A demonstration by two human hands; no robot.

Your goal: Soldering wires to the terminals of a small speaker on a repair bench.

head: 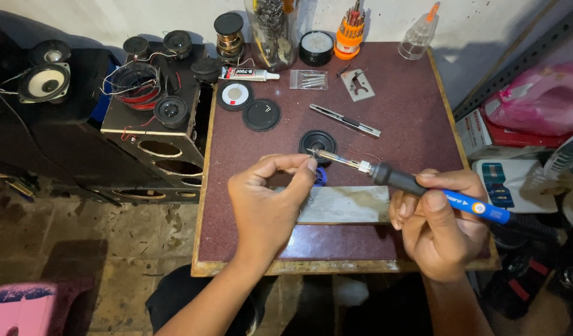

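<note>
Above the near half of the maroon table, the right hand is closed around the blue and black handle of a soldering iron, whose metal tip points left and up toward a small black speaker. The tip ends just beside the fingertips of the left hand, which is pinched shut, thumb against forefinger; what it pinches is too small to tell. A bit of blue shows just behind those fingers. Beneath both hands lies a pale grey slab. Farther back rest a utility knife, two round black discs and a glue tube, well apart from the hands.
</note>
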